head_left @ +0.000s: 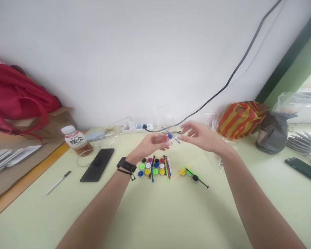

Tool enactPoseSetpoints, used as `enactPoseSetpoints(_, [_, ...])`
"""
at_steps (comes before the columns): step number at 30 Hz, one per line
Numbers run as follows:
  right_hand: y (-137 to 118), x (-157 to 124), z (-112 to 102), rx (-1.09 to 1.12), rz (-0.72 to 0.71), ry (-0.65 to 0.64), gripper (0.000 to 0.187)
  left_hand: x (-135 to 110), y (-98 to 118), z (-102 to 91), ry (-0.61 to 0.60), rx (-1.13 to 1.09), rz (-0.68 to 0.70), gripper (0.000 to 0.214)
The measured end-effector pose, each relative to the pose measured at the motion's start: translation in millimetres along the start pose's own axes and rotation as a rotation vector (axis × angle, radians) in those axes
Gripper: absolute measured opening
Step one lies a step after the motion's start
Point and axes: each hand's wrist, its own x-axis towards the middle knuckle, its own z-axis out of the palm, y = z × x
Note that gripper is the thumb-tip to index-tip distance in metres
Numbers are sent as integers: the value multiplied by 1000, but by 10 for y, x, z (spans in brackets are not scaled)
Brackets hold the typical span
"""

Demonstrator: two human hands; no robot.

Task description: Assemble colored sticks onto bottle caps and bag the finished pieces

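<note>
My left hand is closed, its fingertips pinching a small spinner with a blue arrow. A bit of red shows at those fingertips, too small to make out. Just right of the arrow, my right hand hovers with curved fingers apart and nothing clearly visible in them. Below the hands lie several round spinner bases in blue, yellow, green, white, red and black. Loose coloured arrows lie across and beside them. To their right sit a black arrow spinner and a yellow arrow spinner.
At left are a bottle, a black phone, a pen and a red bag. A power strip stands by the wall. Striped and grey plastic bags and a dark phone-like slab lie at right.
</note>
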Motion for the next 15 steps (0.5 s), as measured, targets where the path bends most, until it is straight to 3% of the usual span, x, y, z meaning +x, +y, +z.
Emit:
enactPoseSetpoints(2, [100, 19, 26, 59, 3, -258, 35, 8, 0, -28, 12, 13, 9, 46])
enactPoseSetpoints(4, [186, 39, 57, 105, 13, -370, 38, 5, -1, -57, 25, 42, -8, 50])
enactPoseSetpoints(9, [320, 50, 94, 101, 7, -415, 36, -30, 11, -72, -17, 126, -62, 60])
enactPoseSetpoints(12, [327, 37, 94, 99, -15, -463, 30, -35, 11, -29, -52, 216, -3, 51])
enactPoseSetpoints(15, [272, 37, 102, 112, -15, -430, 38, -25, 1, 17, -38, 321, 55, 39])
